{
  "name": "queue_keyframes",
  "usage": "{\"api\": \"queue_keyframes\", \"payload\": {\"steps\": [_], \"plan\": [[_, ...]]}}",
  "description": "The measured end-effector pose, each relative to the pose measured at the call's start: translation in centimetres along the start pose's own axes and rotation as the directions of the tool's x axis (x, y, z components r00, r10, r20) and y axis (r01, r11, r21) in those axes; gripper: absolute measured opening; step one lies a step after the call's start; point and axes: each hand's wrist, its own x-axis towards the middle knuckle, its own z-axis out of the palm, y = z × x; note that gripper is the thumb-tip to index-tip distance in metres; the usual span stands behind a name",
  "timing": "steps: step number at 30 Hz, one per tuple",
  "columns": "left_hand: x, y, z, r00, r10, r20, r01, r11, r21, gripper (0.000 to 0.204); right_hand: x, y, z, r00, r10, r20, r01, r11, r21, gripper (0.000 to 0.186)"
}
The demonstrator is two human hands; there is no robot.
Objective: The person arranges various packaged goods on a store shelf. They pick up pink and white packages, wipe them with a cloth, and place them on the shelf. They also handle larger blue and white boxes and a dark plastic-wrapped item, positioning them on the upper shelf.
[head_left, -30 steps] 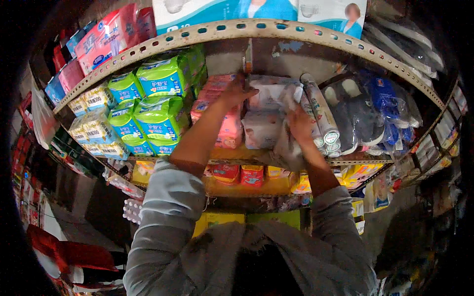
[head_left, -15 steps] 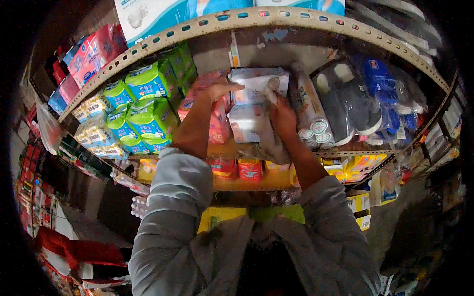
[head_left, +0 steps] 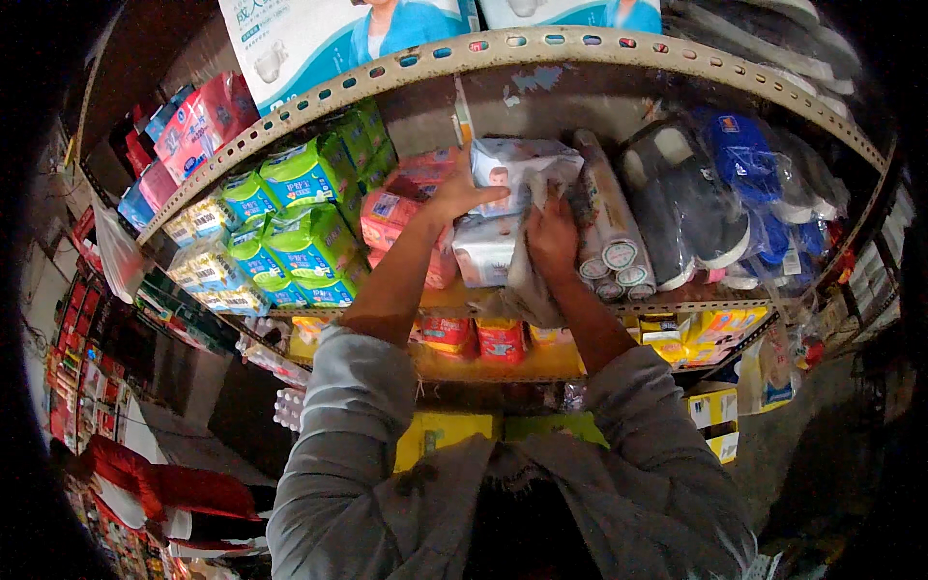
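Note:
My left hand (head_left: 459, 198) grips the left side of the upper white package (head_left: 507, 159), its thumb stretched across the front. My right hand (head_left: 551, 232) is closed on a grey cloth (head_left: 532, 285) against that package's right side. The lower white package (head_left: 481, 253) sits beneath. Pink packs (head_left: 387, 215) are just left of the white pair; clear-wrapped rolls (head_left: 612, 222) lie just right of it.
Green packs (head_left: 307, 246) and cream packs (head_left: 208, 273) fill the shelf's left, bagged slippers (head_left: 691, 217) its right. A perforated rail (head_left: 619, 43) arches above. Red and yellow packs (head_left: 501, 338) sit below. What looks like a person in red (head_left: 145, 483) is at lower left.
My right hand has moved left with the cloth since a second ago. My left hand has shifted slightly down on the white package. The view has shifted slightly.

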Motion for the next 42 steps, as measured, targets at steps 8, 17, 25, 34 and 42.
{"api": "queue_keyframes", "payload": {"steps": [8, 17, 25, 34, 42], "plan": [[-0.4, -0.2, -2.5, 0.993, -0.029, 0.115, 0.004, 0.977, 0.215, 0.105, 0.1, -0.7, -0.5, 0.986, 0.107, 0.129, -0.115, 0.992, 0.057, 0.045], [1.1, -1.1, -1.5, 0.997, 0.019, 0.071, -0.031, 0.985, 0.17, 0.115, 0.5, -0.7, -0.5, 0.972, 0.144, 0.187, -0.156, 0.987, 0.048, 0.047], [0.1, -0.1, 4.2, 0.961, -0.028, -0.275, -0.032, 0.977, -0.209, 0.108, -0.2, 0.5, 0.9, 0.993, 0.07, -0.094, -0.068, 0.997, 0.018, 0.046], [-0.6, -2.7, 5.8, 0.941, -0.057, -0.335, -0.09, 0.909, -0.406, 0.098, 0.6, -0.5, -0.5, 0.992, 0.125, 0.033, -0.124, 0.992, -0.035, 0.052], [-1.9, 1.4, 4.6, 0.874, -0.069, -0.48, -0.125, 0.925, -0.36, 0.087, 0.1, -0.4, -0.8, 0.955, 0.266, 0.133, -0.292, 0.925, 0.243, 0.042]]}}
